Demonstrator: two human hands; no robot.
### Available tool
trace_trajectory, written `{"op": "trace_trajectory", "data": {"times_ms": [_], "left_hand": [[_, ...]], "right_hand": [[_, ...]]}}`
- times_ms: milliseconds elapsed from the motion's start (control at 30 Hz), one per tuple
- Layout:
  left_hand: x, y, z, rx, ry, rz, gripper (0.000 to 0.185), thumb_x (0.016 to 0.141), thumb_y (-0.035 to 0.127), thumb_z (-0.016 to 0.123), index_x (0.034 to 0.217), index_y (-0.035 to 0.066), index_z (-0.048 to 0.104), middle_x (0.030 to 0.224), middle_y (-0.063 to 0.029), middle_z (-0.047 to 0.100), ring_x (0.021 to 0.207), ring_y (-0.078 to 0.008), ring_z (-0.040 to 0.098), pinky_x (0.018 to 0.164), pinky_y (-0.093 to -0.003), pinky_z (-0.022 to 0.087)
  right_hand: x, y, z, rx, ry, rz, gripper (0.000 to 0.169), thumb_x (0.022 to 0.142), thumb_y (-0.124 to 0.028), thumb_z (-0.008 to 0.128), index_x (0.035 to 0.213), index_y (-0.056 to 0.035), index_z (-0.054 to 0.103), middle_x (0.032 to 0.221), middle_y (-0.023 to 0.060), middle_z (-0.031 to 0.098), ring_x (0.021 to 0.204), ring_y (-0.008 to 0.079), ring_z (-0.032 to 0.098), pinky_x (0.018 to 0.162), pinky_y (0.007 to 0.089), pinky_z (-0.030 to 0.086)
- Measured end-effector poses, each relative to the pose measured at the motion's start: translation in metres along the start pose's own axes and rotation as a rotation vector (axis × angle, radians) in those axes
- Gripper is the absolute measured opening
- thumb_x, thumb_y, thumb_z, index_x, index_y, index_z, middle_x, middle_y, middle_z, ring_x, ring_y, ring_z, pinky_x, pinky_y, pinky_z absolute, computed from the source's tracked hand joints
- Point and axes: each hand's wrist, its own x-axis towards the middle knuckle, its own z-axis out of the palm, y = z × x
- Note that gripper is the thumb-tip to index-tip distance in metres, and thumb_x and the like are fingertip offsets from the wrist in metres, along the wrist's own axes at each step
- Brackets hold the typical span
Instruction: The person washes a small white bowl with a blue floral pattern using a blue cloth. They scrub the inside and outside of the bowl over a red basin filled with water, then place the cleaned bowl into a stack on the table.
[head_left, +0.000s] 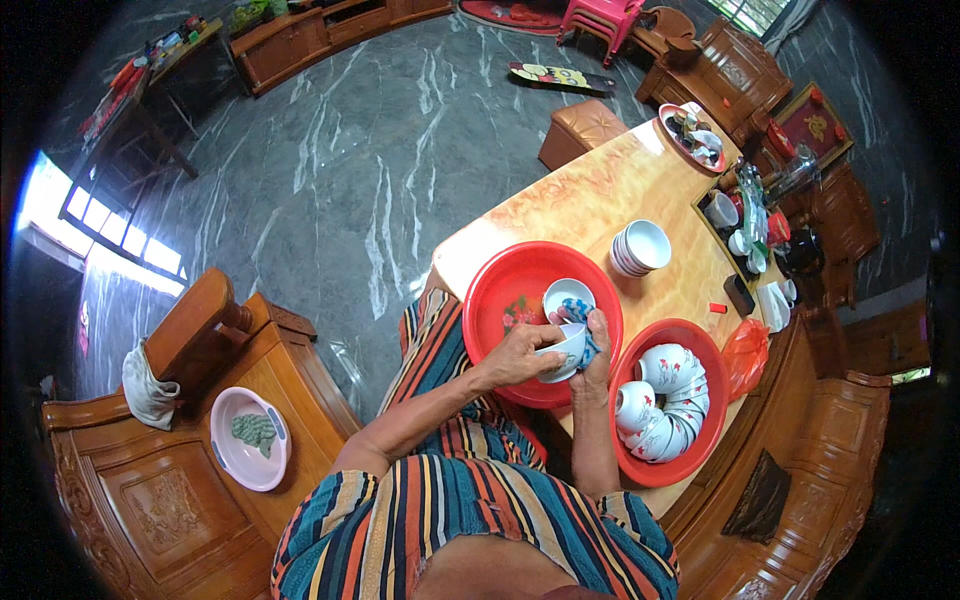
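Observation:
Over a large red plastic basin (491, 300), my left hand (525, 352) grips the rim of a white porcelain bowl (564, 358), which is tilted on its side. My right hand (595, 356) holds a blue patterned cloth (587, 330) against the far side of that bowl. Another white bowl (564, 291) lies in the basin just beyond my fingers. To the right, a second red basin (712, 360) holds a curved row of nested white bowls (679, 397) with red floral marks. A stack of white bowls (641, 247) stands on the marble-patterned table (540, 195).
A red-rimmed tray (721, 161) with small items lies at the table's far end. Cups and glassware crowd a tea tray (739, 247) along the right edge, near a red plastic bag (748, 356). On the wooden bench at left sits a pink basin (259, 469) with a green cloth (255, 431).

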Motion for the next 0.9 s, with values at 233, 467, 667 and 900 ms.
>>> {"op": "trace_trajectory", "data": {"times_ms": [233,467,667,900], "left_hand": [[0.003,-0.002,0.003,-0.185,0.01,-0.023,0.018,0.086,0.021,0.066,0.084,0.003,0.063,0.075,0.0025,0.056,0.069,-0.0038,0.05,0.06,-0.0207,0.041],[0.008,-0.005,0.003,-0.228,0.04,-0.089,0.017,0.084,0.021,0.068,0.079,0.007,0.061,0.074,0.0045,0.055,0.071,-0.0033,0.052,0.061,-0.02,0.043],[0.015,-0.014,0.002,-0.246,-0.009,-0.06,0.019,0.087,0.024,0.063,0.088,0.006,0.059,0.077,0.0044,0.053,0.071,-0.0044,0.051,0.062,-0.021,0.043],[0.022,-0.024,-0.006,0.021,-0.079,-0.167,0.024,0.089,0.025,0.058,0.1,0.003,0.057,0.088,0.0006,0.055,0.085,-0.0091,0.053,0.076,-0.0238,0.043]], "right_hand": [[0.001,0.007,-0.014,0.167,0.035,0.229,0.041,0.09,-0.041,0.051,0.104,-0.0028,0.059,0.096,0.0142,0.065,0.082,0.026,0.064,0.076,0.038,0.053],[-0.003,0.03,-0.034,0.382,0.046,0.288,0.044,0.09,-0.046,0.045,0.104,-0.0067,0.057,0.092,0.0076,0.063,0.08,0.0224,0.062,0.07,0.0362,0.053],[0.006,0.053,-0.053,0.479,-0.03,0.268,0.042,0.091,-0.046,0.044,0.105,-0.0086,0.056,0.093,0.0066,0.062,0.081,0.0214,0.061,0.073,0.0371,0.052],[0.001,0.041,-0.046,0.334,0.042,0.22,0.037,0.092,-0.034,0.047,0.112,-0.0038,0.055,0.104,0.0102,0.062,0.093,0.0231,0.061,0.083,0.0374,0.05]]}}
